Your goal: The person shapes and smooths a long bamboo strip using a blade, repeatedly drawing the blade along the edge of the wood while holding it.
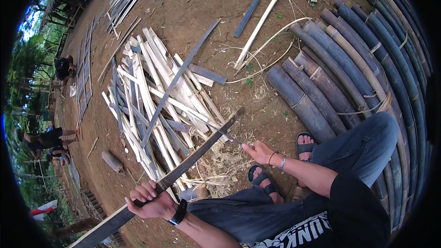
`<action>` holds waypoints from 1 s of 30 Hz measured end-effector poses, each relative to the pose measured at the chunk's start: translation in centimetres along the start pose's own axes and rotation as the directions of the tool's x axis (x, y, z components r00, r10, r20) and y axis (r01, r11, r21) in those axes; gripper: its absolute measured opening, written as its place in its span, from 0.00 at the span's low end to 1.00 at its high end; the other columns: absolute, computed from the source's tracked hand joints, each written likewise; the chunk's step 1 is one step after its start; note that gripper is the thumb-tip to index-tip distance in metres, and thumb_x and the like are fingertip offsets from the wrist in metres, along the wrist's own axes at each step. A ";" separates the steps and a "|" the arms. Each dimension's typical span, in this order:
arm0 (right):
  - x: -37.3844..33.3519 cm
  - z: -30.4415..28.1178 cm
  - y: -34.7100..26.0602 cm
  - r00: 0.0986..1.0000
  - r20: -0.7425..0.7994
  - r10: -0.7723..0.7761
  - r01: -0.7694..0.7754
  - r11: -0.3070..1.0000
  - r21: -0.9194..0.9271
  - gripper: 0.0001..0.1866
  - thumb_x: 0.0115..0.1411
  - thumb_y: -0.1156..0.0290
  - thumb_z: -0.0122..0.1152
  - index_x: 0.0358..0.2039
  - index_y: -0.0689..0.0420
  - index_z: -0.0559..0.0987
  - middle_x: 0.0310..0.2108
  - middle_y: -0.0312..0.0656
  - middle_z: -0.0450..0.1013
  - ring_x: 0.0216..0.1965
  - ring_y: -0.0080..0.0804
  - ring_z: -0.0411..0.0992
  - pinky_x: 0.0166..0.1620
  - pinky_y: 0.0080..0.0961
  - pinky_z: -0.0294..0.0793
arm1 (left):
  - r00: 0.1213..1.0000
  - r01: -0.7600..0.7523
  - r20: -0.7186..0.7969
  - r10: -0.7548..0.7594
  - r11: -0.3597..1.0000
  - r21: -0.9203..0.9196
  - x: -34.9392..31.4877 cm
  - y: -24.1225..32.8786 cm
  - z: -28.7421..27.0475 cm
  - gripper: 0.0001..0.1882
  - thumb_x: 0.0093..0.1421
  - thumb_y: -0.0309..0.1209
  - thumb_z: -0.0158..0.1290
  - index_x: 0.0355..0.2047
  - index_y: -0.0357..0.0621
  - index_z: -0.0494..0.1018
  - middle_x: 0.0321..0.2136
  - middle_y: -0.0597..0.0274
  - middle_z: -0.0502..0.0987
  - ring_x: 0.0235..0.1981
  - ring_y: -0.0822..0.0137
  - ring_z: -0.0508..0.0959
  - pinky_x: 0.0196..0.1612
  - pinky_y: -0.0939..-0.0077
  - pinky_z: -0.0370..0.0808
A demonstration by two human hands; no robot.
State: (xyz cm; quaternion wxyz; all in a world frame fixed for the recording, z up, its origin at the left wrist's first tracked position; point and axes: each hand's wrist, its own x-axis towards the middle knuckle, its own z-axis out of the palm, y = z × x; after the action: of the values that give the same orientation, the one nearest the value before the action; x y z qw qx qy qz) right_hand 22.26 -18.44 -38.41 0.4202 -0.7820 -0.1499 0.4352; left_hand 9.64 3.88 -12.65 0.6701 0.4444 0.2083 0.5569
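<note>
My left hand (154, 204), with a dark watch at its wrist, is wrapped round a long dark bamboo strip (195, 157). The strip runs slantwise from the lower left up to a tip near the middle. My right hand (261, 151) is closed round a knife (228, 136), its handle mostly hidden in the fist. The narrow blade points up and left and crosses the strip near its far end. Curly pale shavings (225, 158) lie on the ground below the strip.
A heap of split bamboo strips (151, 92) lies just beyond my hands. Thick bamboo poles (298, 101) are stacked at the right, beside my bent knee. Loose strips (264, 23) lie farther off. Other people (46, 140) are at the far left. A short log (112, 161) rests on the dirt.
</note>
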 end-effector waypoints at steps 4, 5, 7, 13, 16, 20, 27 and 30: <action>3.0 -2.0 0.4 0.989 -0.030 0.147 -0.145 0.988 0.060 0.44 0.58 0.33 0.38 0.08 0.66 0.64 0.07 0.46 0.59 0.14 0.33 0.62 0.24 0.41 0.65 | 0.999 -0.016 -0.048 0.017 1.000 0.024 0.2 -0.5 1.0 0.22 0.62 0.44 0.41 0.13 0.52 0.55 0.09 0.70 0.53 0.12 0.75 0.52 0.22 0.78 0.54; 2.4 -1.3 -1.0 0.991 -0.019 0.131 -0.129 0.988 0.091 0.45 0.58 0.33 0.39 0.08 0.68 0.64 0.08 0.48 0.59 0.15 0.34 0.63 0.25 0.42 0.65 | 1.000 -0.016 -0.023 0.016 1.000 0.021 0.3 -0.4 0.9 0.22 0.62 0.44 0.41 0.13 0.51 0.55 0.09 0.70 0.53 0.12 0.75 0.52 0.22 0.78 0.54; 1.1 0.6 -0.5 1.000 0.002 0.018 -0.018 0.999 0.051 0.46 0.57 0.32 0.40 0.09 0.70 0.66 0.09 0.50 0.61 0.16 0.36 0.66 0.26 0.43 0.67 | 1.000 -0.002 -0.026 0.003 1.000 0.011 0.3 -0.3 0.4 0.23 0.62 0.44 0.41 0.12 0.52 0.55 0.09 0.70 0.52 0.11 0.75 0.52 0.22 0.78 0.53; 3.5 -2.1 1.6 0.977 -0.045 0.210 -0.207 0.976 0.069 0.46 0.56 0.31 0.41 0.09 0.70 0.66 0.09 0.51 0.61 0.16 0.40 0.66 0.26 0.44 0.67 | 0.992 -0.025 -0.121 0.029 0.999 0.034 0.7 -0.6 1.3 0.23 0.61 0.45 0.42 0.12 0.52 0.53 0.08 0.70 0.52 0.11 0.75 0.52 0.21 0.79 0.52; 2.7 -0.8 1.6 0.995 -0.060 0.083 -0.082 0.997 0.008 0.46 0.57 0.32 0.41 0.09 0.71 0.66 0.09 0.51 0.61 0.15 0.41 0.65 0.25 0.44 0.67 | 0.994 -0.017 -0.107 0.021 0.999 0.040 0.6 -0.5 0.6 0.23 0.61 0.45 0.42 0.12 0.52 0.53 0.08 0.70 0.52 0.11 0.75 0.52 0.21 0.79 0.52; 3.9 -2.3 3.6 0.980 -0.078 0.182 -0.182 0.983 0.008 0.45 0.57 0.33 0.41 0.10 0.71 0.66 0.09 0.53 0.62 0.15 0.40 0.65 0.24 0.43 0.66 | 0.993 -0.010 -0.114 0.014 0.999 0.035 0.4 -0.6 0.9 0.23 0.61 0.45 0.42 0.12 0.52 0.53 0.08 0.70 0.51 0.11 0.75 0.52 0.20 0.78 0.52; 2.7 -1.0 2.8 0.998 -0.027 0.051 -0.052 0.998 -0.040 0.45 0.57 0.32 0.41 0.08 0.68 0.64 0.09 0.49 0.62 0.15 0.42 0.65 0.25 0.44 0.66 | 0.989 -0.009 -0.147 0.016 0.999 0.047 0.9 -0.5 0.2 0.23 0.62 0.45 0.41 0.12 0.52 0.52 0.09 0.70 0.51 0.11 0.74 0.52 0.21 0.77 0.53; 5.5 -2.1 4.3 0.963 -0.051 0.264 -0.256 0.958 0.131 0.44 0.57 0.32 0.41 0.07 0.66 0.65 0.08 0.46 0.61 0.14 0.40 0.66 0.26 0.42 0.67 | 0.993 -0.008 -0.122 0.013 0.999 0.037 0.7 -0.7 1.0 0.23 0.62 0.45 0.42 0.12 0.52 0.53 0.09 0.70 0.52 0.11 0.74 0.52 0.21 0.77 0.52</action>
State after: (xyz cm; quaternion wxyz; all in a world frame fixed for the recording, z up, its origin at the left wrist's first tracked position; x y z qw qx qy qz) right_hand 26.55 -18.84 -44.24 0.4114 -0.7820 -0.0042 0.4681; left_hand 10.99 4.20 -12.53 0.6449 0.4230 0.2567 0.5825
